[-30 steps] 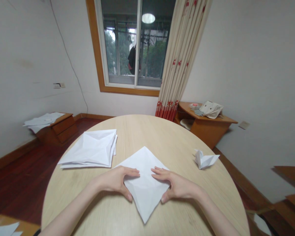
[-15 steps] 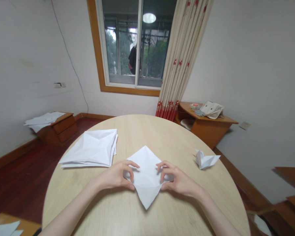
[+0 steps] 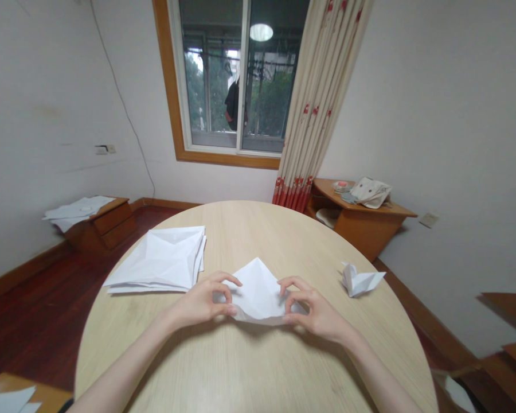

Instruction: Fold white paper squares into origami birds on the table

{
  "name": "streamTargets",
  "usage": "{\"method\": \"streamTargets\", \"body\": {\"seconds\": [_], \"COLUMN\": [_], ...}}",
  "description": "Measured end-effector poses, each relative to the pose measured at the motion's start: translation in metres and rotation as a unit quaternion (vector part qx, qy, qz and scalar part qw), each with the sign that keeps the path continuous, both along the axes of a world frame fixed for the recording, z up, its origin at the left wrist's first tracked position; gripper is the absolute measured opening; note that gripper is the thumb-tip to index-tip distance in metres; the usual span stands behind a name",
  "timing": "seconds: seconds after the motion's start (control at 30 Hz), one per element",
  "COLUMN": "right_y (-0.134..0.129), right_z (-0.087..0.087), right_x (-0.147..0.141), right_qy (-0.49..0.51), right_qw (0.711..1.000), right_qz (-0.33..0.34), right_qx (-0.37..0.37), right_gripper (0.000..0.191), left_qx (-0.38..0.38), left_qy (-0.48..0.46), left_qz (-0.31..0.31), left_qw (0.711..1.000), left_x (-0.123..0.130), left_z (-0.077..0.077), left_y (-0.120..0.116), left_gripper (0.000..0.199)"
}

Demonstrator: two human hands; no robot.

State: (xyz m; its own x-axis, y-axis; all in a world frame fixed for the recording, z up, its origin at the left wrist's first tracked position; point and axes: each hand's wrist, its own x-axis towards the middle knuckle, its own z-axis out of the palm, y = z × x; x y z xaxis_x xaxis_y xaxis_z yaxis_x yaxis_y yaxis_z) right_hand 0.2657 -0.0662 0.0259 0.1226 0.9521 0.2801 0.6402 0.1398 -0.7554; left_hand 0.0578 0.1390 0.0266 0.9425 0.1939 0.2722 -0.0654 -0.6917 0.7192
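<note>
Your left hand (image 3: 202, 301) pinches the left corner of the white paper sheet (image 3: 258, 295) between thumb and forefinger, and your right hand (image 3: 313, 310) pinches the right corner the same way. The sheet sits at the near middle of the round table (image 3: 249, 229), its far point resting on the wood while the near edge is raised between your hands. Holding both side corners at once likely keeps the paper even as its lower half swings up along the crease.

Half a second ago the lower point hung toward you as a diamond tip; now that tip is gone from view and the paper shows only as a low triangle. A second ago both hands lay flat on the open diamond, fingers spread.

The stack of creased sheets (image 3: 159, 261) lies well apart to the left, and a small folded paper figure (image 3: 361, 280) sits near the right rim, both unmoved.
</note>
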Motion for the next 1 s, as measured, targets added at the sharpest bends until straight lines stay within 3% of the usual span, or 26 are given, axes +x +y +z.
{"method": "streamTargets", "body": {"seconds": [0.37, 0.77, 1.0], "right_y": [0.003, 0.009, 0.009], "right_z": [0.007, -0.007, -0.007], "right_x": [-0.001, 0.007, 0.007], "right_qy": [0.020, 0.054, 0.013], "right_qw": [0.998, 0.987, 0.987], "right_qz": [-0.061, -0.147, -0.157], "right_qx": [0.021, 0.045, 0.030], "right_gripper": [0.029, 0.026, 0.032], "left_qx": [0.016, 0.079, 0.062], "left_qy": [-0.028, -0.031, -0.049], "left_qz": [0.063, 0.116, 0.152], "left_qw": [0.997, 0.990, 0.985], "left_x": [0.003, 0.006, 0.008], "left_z": [-0.001, -0.009, -0.016], "left_y": [0.002, 0.004, 0.009], "left_gripper": [0.026, 0.022, 0.026]}}
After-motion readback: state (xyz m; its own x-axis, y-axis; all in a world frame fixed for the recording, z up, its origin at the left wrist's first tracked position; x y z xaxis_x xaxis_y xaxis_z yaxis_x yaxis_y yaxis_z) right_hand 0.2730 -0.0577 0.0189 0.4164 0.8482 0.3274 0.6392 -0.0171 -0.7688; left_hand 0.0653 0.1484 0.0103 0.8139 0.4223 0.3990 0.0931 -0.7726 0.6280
